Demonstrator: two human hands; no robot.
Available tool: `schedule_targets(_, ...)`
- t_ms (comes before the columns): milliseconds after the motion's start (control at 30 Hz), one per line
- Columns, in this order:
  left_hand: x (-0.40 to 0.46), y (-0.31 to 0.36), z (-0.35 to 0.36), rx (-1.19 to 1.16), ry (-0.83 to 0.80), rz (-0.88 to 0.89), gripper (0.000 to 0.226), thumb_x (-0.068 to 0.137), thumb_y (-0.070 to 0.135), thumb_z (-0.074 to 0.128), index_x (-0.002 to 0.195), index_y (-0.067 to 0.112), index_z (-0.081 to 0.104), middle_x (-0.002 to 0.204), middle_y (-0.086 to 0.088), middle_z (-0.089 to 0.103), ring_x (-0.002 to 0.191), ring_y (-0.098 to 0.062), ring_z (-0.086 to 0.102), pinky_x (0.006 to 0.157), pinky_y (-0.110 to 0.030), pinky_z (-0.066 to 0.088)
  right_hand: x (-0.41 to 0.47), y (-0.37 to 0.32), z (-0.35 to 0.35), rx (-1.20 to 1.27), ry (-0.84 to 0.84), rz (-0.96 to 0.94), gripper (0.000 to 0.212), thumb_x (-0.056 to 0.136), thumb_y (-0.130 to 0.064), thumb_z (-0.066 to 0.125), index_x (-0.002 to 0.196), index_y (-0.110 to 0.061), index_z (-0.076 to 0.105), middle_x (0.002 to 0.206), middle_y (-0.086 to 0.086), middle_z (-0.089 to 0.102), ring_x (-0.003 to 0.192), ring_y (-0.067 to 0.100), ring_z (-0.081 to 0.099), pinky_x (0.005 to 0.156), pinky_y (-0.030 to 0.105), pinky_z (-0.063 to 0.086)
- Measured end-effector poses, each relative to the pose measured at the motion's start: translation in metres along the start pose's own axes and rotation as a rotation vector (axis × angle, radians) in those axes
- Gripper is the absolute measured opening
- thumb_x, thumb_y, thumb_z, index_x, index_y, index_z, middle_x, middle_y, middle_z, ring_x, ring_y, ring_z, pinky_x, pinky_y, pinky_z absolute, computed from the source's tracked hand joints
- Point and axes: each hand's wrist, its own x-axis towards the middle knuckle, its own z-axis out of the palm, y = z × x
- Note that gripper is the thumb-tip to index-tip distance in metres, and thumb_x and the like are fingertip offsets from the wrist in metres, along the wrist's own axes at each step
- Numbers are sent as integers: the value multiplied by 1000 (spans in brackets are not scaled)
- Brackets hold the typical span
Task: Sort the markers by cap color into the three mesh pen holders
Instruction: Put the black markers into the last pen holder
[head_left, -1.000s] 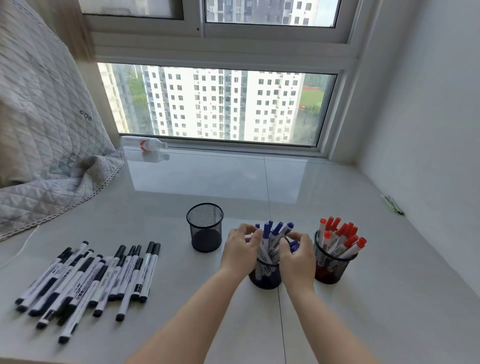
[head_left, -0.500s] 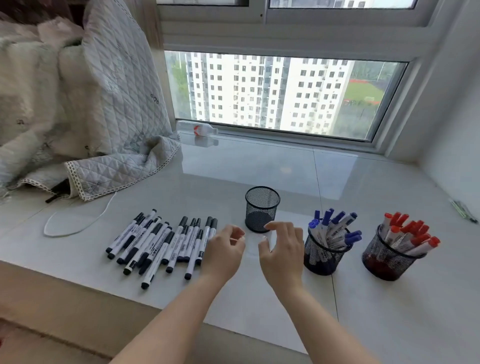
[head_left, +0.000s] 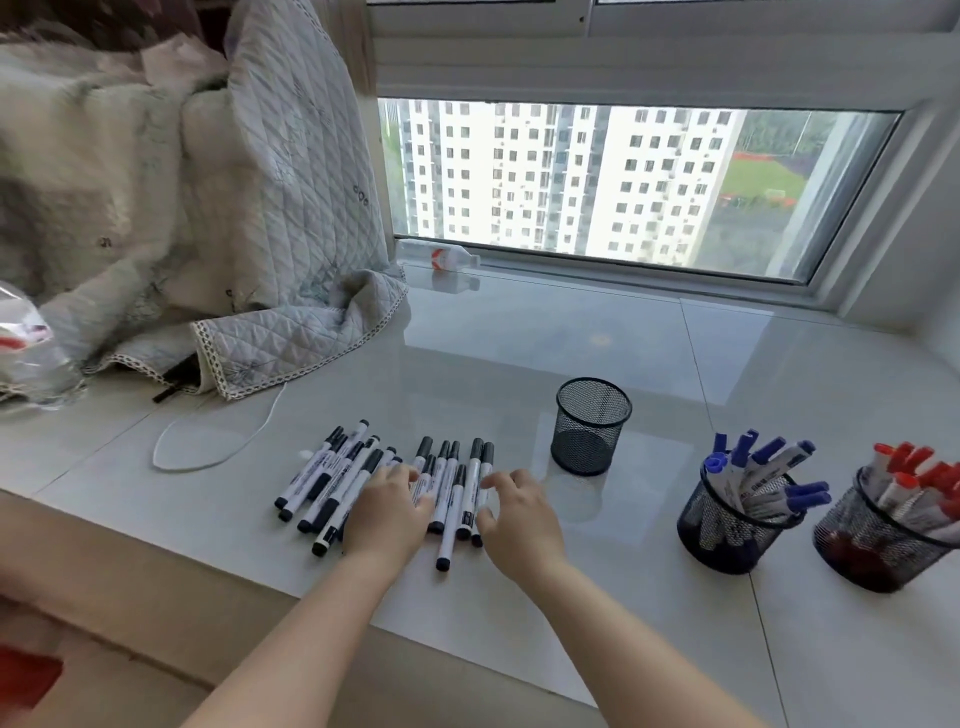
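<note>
Both my hands are down on the black-cap markers (head_left: 363, 478), which lie in a loose row on the white sill (head_left: 519, 358), caps pointing away from me. L hand (head_left: 387, 512) lies flat over the middle of the row, fingers spread, nothing curled round a pen. R hand (head_left: 519, 514) sits at the row's right end, fingers bent w/ tips touching or just above the last pens; can't tell if it pinches one. 3 mesh holders stand to the right: empty holder (head_left: 592, 434) nearest the row, blue-cap holder (head_left: 730, 525) w/ blue markers (head_left: 763, 467) standing in it, red-cap holder (head_left: 878, 540) at the far right w/ red markers (head_left: 914, 473). Quilted blanket (head_left: 249, 223) heaped at left, white cord (head_left: 208, 452) looped beside it, small bottle (head_left: 441, 257) lying by the window.
</note>
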Motion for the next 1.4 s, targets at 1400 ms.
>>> schedule_targets(1400, 39, 47, 47, 299, -167, -19, 62, 87, 45, 51, 129, 1, 36, 132, -15, 41, 122, -29, 40, 97, -33, 39, 35, 23, 0, -384, -189, 236, 50, 89, -30, 39, 132, -5, 32, 132, 11, 34, 123, 29, 34, 96, 36, 35)
